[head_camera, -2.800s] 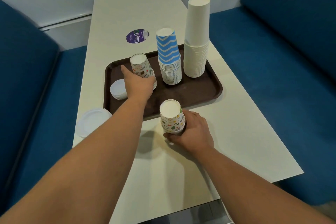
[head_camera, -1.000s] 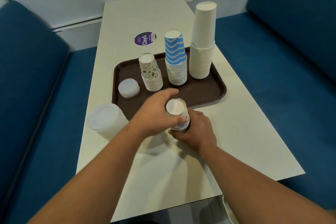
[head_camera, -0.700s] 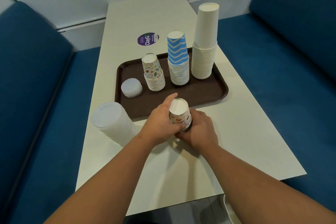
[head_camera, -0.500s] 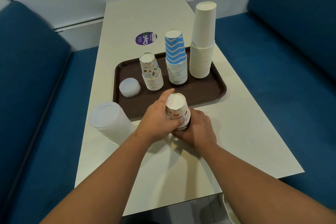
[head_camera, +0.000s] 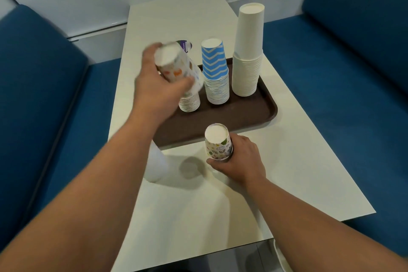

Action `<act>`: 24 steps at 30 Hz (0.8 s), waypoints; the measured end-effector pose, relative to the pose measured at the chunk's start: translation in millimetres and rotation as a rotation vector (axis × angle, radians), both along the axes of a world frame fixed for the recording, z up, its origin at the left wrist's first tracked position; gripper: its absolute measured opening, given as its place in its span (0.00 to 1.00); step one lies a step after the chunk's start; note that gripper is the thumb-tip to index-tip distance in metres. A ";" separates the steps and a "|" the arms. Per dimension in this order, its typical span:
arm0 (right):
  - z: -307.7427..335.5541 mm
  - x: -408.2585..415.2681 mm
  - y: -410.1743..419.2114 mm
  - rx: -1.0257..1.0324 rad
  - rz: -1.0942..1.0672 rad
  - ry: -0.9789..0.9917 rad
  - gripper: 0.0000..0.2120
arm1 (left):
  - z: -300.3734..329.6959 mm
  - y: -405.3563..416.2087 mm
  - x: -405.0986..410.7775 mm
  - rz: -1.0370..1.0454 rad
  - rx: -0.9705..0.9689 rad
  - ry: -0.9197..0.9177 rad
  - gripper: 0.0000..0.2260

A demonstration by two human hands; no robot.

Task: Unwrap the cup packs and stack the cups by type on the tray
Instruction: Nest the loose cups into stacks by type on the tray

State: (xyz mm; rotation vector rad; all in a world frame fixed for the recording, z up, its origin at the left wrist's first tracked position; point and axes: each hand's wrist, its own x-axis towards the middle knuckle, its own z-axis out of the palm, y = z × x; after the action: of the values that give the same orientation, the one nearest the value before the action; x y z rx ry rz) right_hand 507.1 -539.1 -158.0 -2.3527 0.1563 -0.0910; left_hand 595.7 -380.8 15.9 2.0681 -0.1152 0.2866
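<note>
Most cups look sorted: beyond the left hand (head_camera: 154, 86), the brown tray (head_camera: 254, 117) holds plain white, blue chevron (head_camera: 215, 73) and printed (head_camera: 189, 102) stacks. That hand grips a tilted printed cup (head_camera: 176, 66) above its matching stack; the right hand (head_camera: 240, 161) wraps a remaining printed-cup stack (head_camera: 218, 142) on the table.

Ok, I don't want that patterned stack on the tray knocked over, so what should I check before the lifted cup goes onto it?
1. Left hand grips the lifted patterned cup: ok.
2. Cup is upside down like the stack: ok, though tilted and blurred.
3. Cup is lined up over the patterned stack on the tray: not ok, it sits up and left of it.
4. Top of that stack is free: cannot tell, hand hides it.
5. Blue zigzag stack stands apart from the path: ok, but close.
6. Right hand steadies the patterned stack on the table: ok.
</note>
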 end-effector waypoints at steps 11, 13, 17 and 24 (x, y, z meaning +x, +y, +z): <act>-2.9 -0.5 -0.2 0.044 -0.030 -0.020 0.29 | -22.6 -11.4 92.6 0.126 0.180 0.177 0.32; -2.7 -1.2 0.1 0.049 -0.030 -0.020 0.29 | -36.1 -13.2 89.5 0.104 0.253 0.258 0.29; -1.8 -1.7 -0.5 0.051 -0.037 -0.010 0.29 | -47.6 -14.5 77.6 0.087 0.336 0.329 0.28; -3.3 0.5 -1.1 0.017 -0.017 0.001 0.30 | -31.2 -16.7 22.8 0.067 0.192 0.092 0.22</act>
State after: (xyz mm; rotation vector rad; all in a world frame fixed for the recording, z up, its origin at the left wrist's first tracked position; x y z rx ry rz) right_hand 507.6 -540.1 -161.2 -2.3349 0.1767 -0.0966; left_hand 618.5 -397.5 -15.3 2.2755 -0.0175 0.2281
